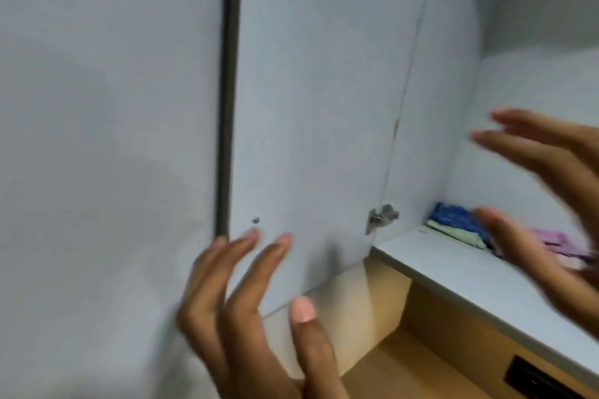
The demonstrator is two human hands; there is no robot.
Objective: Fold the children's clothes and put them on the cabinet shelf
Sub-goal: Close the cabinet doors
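Pale grey-blue laminate fills most of the frame: a closed cabinet panel (107, 139) on the left, then a dark vertical edge strip (230, 91), then the inner face of an open cabinet door (311, 107) running down the centre. To the right of the door lies the grey-blue cabinet shelf (453, 266), slanting toward the lower right, with tan wooden surfaces (372, 317) below it.

At lower centre the left hand (246, 317) is spread wide and holds nothing; its fingertips (252, 235) lie at the lower part of the door near the edge strip, though whether they touch it is unclear. The right hand (551, 191), blurred at the right edge, is also wide open and empty, in front of the shelf and partly covering what lies there.

Folded children's clothes (460, 223) sit at the back of the shelf against the side wall: dark blue patterned, pale green and pink pieces. A metal hinge (382, 215) joins door and cabinet, and a small silver stud (255, 220) sits just above the left fingertips.
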